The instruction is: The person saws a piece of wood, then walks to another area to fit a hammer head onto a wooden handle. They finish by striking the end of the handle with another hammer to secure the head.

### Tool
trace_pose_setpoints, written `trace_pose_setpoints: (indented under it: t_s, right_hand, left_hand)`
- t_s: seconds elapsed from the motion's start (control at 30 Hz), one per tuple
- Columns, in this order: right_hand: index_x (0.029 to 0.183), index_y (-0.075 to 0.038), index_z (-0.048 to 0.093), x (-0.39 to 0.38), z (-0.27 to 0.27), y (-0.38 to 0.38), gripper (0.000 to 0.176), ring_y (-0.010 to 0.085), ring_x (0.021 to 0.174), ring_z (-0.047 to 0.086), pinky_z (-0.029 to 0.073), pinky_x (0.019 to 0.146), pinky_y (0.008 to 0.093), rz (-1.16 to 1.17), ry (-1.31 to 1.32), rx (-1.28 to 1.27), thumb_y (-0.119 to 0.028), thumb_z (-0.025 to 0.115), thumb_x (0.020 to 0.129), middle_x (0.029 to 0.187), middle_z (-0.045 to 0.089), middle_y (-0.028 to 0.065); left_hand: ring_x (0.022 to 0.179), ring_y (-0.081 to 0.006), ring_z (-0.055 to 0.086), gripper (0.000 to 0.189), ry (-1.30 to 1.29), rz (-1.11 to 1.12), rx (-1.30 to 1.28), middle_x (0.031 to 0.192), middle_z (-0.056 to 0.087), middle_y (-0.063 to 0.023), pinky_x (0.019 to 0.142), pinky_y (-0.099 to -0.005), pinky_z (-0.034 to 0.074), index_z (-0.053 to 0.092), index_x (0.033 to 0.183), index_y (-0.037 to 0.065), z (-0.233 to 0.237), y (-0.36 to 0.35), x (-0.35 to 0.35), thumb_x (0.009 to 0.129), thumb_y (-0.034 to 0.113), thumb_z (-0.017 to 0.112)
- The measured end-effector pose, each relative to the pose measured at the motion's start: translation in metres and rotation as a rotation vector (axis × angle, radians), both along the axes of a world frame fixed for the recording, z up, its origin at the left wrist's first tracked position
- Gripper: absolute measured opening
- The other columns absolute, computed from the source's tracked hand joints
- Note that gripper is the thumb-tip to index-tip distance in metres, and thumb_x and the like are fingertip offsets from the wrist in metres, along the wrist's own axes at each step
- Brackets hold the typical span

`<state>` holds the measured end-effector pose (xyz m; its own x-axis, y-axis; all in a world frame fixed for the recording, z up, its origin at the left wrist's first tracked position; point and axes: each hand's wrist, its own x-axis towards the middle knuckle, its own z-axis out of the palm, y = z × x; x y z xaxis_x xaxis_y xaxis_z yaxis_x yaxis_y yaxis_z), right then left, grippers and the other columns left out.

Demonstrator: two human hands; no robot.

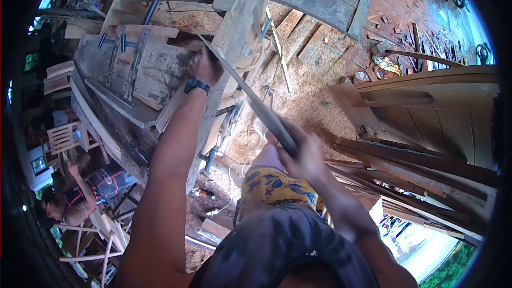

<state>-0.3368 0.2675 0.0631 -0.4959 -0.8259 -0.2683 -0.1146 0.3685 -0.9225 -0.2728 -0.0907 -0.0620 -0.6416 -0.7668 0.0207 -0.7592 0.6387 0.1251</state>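
A long narrow strip [255, 100], greyish and probably wood, slants across the middle of the head view. Its thick dark end is near my body, and it tapers toward the bench. My right hand [305, 155], blurred by motion, is wrapped round the thick end. Farther out, my left hand [205, 68] is over the edge of the wooden workbench [230, 34], close beside the strip. Blur hides its fingers, so whether it touches the strip cannot be told. A dark watch [197, 85] is on my left wrist.
Metal bar clamps [140, 64] lie on the bench at left. Sawdust and offcuts cover the floor [314, 96]. Stacked boards [410, 165] and a curved wooden panel [442, 117] stand at right. Another person [88, 194] is at the lower left, near a slatted wooden piece [65, 138].
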Motion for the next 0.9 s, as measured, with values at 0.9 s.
trace_pose_setpoints:
  t_s: [0.9]
  right_hand:
    - [0.148,-0.001,0.050,-0.003,-0.014,0.038,0.068,0.0371,0.073,0.075,0.062,0.073,0.0433,0.023,0.072,0.013,-0.008,0.063,0.082,0.087,0.076,0.0186]
  left_hand:
    - [0.110,-0.0449,0.066,0.043,-0.009,0.012,0.094,0.113,0.071,-0.0229,0.093,-0.0556,0.053,0.060,0.116,0.008,0.006,-0.003,-0.004,0.089,0.040,0.066]
